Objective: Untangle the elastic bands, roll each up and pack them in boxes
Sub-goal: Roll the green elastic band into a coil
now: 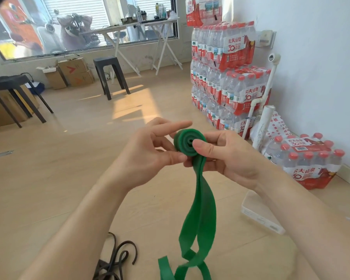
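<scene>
A green elastic band (198,209) is partly rolled into a coil held up in front of me, and its loose tail hangs down twisted toward the floor. My right hand (228,156) pinches the coil, thumb pressed on its centre and fingers behind it. My left hand (148,150) holds the coil's left edge between thumb and fingers, with the index finger pointing out straight above the roll. A dark brown elastic band (115,259) lies tangled on the floor at the bottom left. A white box (259,215) sits on the floor under my right forearm.
Shrink-wrapped packs of water bottles (228,77) are stacked against the right wall, with one more pack (305,160) on the floor. Black stools (111,75) and cardboard boxes (73,73) stand at the far left, near a folding table (141,29).
</scene>
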Demonstrator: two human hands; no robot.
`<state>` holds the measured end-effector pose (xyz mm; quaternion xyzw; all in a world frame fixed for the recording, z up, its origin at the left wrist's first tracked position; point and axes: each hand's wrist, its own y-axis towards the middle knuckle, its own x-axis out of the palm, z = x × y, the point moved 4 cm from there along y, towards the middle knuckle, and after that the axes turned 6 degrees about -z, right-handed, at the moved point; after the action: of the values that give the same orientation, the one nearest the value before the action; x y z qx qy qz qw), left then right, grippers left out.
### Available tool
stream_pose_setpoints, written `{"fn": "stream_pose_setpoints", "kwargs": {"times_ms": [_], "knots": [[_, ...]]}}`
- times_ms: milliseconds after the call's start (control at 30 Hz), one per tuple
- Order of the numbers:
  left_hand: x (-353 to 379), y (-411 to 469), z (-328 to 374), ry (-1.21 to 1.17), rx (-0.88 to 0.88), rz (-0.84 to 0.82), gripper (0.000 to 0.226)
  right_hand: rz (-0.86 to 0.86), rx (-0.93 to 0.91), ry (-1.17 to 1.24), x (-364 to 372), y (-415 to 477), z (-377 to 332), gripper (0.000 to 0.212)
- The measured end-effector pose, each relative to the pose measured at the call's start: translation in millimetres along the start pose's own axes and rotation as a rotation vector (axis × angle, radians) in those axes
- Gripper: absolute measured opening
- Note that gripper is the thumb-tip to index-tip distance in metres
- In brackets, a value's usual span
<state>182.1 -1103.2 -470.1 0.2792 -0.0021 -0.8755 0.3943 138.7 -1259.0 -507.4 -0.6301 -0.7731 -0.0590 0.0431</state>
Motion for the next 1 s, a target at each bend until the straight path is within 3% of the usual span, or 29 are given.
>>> {"fn": "stream_pose_setpoints", "kwargs": {"times_ms": [167, 367, 567, 733, 867, 1000], "knots": [[3, -1, 6, 0.271, 0.145, 0.001, 0.051, -0.142, 0.038, 0.094, 3, -2, 2, 0.025], [10, -4, 7, 0.077, 0.101, -0.039, 0.049, -0.198, 0.067, 0.117, 11, -2, 6, 0.036], [-2, -6, 11, 0.092, 0.099, 0.146, 0.048, -0.11, 0.101, 0.043, 11, 3, 8, 0.052], [-1, -7, 10, 0.087, 0.061, 0.167, 0.048, -0.037, 0.102, -0.02, 10, 4, 12, 0.042], [0, -5, 8, 0.132, 0.044, 0.167, 0.042, -0.027, 0.101, -0.086, 14, 3, 12, 0.048], [3, -2, 8, 0.393, 0.084, 0.178, 0.03, -0.033, 0.069, -0.21, 21, 2, 7, 0.063]]}}
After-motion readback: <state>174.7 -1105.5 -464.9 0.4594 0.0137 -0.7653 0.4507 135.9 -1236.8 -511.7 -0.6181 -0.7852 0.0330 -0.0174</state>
